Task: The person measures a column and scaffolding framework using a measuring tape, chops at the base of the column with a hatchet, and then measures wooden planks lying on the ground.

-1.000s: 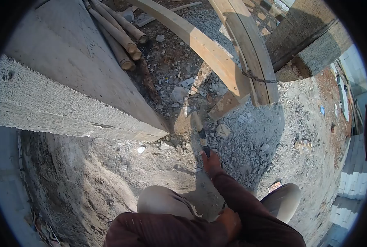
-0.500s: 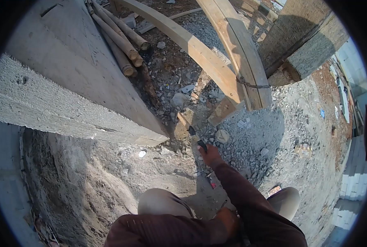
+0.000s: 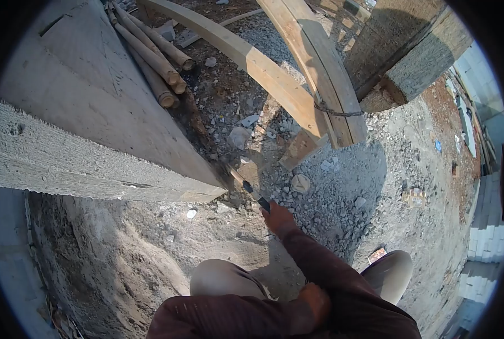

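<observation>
Right hand [image 3: 278, 218] wrapped round dark handle of slim tool [image 3: 255, 194], far end just beside lower corner of grey column [image 3: 102, 155]; contact with column unclear. Left hand [image 3: 315, 302] nearer wearer than column, low at lap, fingers curled; cannot tell if gripping anything. Round pale stone [image 3: 300, 182] right of column corner, among grey rubble [image 3: 342, 212]. Timber beam [image 3: 257, 65] slants beyond column, right side. Bundled poles [image 3: 150, 56] along column's far side.
</observation>
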Demonstrator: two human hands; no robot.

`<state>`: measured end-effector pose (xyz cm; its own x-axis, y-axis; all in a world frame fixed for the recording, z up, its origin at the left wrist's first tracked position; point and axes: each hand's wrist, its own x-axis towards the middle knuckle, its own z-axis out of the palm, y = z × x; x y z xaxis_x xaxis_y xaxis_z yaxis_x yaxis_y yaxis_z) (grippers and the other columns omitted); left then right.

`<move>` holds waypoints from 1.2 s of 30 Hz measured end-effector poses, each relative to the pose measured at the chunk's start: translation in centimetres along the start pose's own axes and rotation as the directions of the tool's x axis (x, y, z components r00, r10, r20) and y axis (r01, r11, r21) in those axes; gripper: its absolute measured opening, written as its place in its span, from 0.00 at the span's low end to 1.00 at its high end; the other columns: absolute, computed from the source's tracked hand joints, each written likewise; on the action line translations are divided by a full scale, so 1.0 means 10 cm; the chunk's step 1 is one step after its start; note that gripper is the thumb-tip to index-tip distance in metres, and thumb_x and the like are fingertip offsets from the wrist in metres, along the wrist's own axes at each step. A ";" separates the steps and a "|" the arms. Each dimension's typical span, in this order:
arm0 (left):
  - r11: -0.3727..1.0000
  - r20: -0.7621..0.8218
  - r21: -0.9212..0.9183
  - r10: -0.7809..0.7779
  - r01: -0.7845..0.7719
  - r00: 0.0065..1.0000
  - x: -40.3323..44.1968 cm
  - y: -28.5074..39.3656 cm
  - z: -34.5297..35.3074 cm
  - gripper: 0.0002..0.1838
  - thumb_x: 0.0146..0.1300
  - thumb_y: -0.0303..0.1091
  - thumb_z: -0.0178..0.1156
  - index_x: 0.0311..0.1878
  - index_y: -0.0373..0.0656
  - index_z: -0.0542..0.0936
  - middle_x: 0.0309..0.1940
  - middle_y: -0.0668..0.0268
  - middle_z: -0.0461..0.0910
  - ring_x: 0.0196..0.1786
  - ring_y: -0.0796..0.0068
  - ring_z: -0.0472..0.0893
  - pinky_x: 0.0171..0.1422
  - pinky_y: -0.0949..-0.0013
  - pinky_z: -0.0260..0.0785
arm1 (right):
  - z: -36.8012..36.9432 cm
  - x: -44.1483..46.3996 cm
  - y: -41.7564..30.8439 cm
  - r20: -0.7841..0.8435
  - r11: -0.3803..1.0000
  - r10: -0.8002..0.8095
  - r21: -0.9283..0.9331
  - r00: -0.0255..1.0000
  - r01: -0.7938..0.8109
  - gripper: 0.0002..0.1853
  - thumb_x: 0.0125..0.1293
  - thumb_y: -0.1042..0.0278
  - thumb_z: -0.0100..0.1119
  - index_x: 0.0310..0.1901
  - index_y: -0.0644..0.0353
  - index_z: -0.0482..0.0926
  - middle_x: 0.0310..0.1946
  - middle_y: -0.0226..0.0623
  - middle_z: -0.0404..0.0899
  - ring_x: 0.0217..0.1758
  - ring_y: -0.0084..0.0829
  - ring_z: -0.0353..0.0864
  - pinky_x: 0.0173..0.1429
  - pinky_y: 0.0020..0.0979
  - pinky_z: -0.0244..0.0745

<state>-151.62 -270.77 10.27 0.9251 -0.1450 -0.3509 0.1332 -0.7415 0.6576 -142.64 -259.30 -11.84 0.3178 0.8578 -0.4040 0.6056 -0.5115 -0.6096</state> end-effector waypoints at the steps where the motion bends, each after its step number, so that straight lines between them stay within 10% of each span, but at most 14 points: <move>1: 0.999 -0.057 0.033 -0.016 0.018 0.998 0.01 -0.01 0.05 0.09 0.49 0.35 0.58 0.27 0.40 0.82 0.27 0.57 0.79 0.31 0.59 0.81 0.33 0.59 0.69 | -0.17 0.10 0.10 0.019 0.998 0.011 -0.061 1.000 -0.009 0.27 0.68 0.46 0.52 0.50 0.68 0.71 0.34 0.59 0.80 0.40 0.60 0.80 0.46 0.53 0.73; 8: 0.997 -0.155 0.001 -0.071 0.072 0.985 -0.10 -0.03 0.07 0.08 0.47 0.35 0.59 0.26 0.42 0.82 0.25 0.58 0.79 0.30 0.60 0.81 0.29 0.60 0.69 | -0.49 0.05 0.06 -0.228 0.973 0.227 0.018 0.947 -0.229 0.24 0.68 0.48 0.53 0.46 0.66 0.73 0.37 0.60 0.80 0.43 0.59 0.80 0.49 0.51 0.74; 14: 0.999 -0.073 0.032 -0.015 0.017 0.997 -0.08 -0.03 0.00 0.07 0.47 0.35 0.60 0.23 0.43 0.83 0.22 0.58 0.79 0.28 0.59 0.81 0.27 0.59 0.68 | 0.18 -0.01 0.09 -0.044 0.992 -0.069 0.104 0.997 0.074 0.24 0.68 0.46 0.52 0.43 0.65 0.74 0.32 0.58 0.80 0.40 0.60 0.79 0.46 0.50 0.73; 18: 0.992 -0.112 0.122 -0.013 0.027 0.994 -0.02 -0.01 0.13 0.07 0.47 0.36 0.60 0.22 0.44 0.83 0.25 0.56 0.79 0.28 0.58 0.81 0.27 0.57 0.66 | -0.13 0.07 0.11 0.096 0.994 0.071 -0.088 0.993 -0.063 0.25 0.67 0.45 0.51 0.44 0.66 0.74 0.40 0.58 0.80 0.46 0.57 0.79 0.51 0.52 0.72; 25: 0.999 -0.194 0.023 -0.044 0.050 0.980 -0.17 -0.03 0.05 0.09 0.49 0.38 0.59 0.25 0.44 0.84 0.27 0.55 0.80 0.30 0.59 0.81 0.29 0.58 0.66 | -0.12 -0.11 0.02 -0.300 0.972 0.219 0.149 0.928 -0.181 0.17 0.65 0.55 0.58 0.45 0.62 0.73 0.32 0.55 0.81 0.38 0.58 0.80 0.42 0.51 0.74; 31: 0.998 -0.064 0.062 -0.012 0.016 0.998 -0.10 0.00 0.03 0.09 0.50 0.38 0.59 0.27 0.46 0.85 0.28 0.58 0.81 0.31 0.60 0.82 0.31 0.57 0.68 | -0.44 -0.09 -0.52 -0.442 0.896 -0.197 0.281 0.875 0.344 0.19 0.64 0.57 0.60 0.44 0.67 0.72 0.28 0.53 0.80 0.33 0.57 0.80 0.38 0.47 0.73; 36: 0.997 -0.034 0.071 0.003 -0.001 0.999 -0.05 0.00 0.17 0.07 0.51 0.36 0.59 0.28 0.48 0.86 0.31 0.60 0.83 0.32 0.65 0.83 0.33 0.59 0.70 | 0.16 -0.05 -0.16 -0.284 0.975 -0.132 0.137 0.950 0.176 0.23 0.65 0.54 0.59 0.46 0.71 0.72 0.28 0.55 0.80 0.34 0.56 0.80 0.39 0.46 0.74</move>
<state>-152.68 -271.84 9.29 0.9370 -0.1255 -0.3260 0.1065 -0.7861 0.6088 -144.93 -259.02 -11.73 0.4292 0.8965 -0.1096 0.5467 -0.3545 -0.7586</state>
